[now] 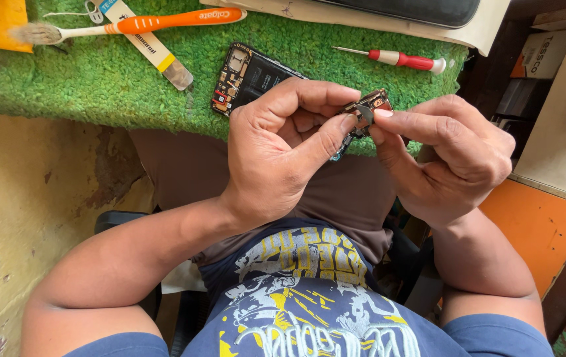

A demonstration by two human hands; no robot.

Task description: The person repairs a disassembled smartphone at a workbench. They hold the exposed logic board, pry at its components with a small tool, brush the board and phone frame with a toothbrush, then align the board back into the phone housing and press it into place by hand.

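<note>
Left hand: your thumb and forefinger pinch the small circuit board
Right hand: fingertips closed on the board's other edge
Board: held above your lap, clear of the green mat
Progress: opened phone lies stripped; screwdriver untouched, reassembly not begun

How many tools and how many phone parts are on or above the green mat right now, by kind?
Tools: 3 - orange-handled toothbrush, red-handled screwdriver, white flat pry tool
Phone parts: 2 - opened black phone body, small circuit board pinched between left hand and right hand
Total: 5
</note>
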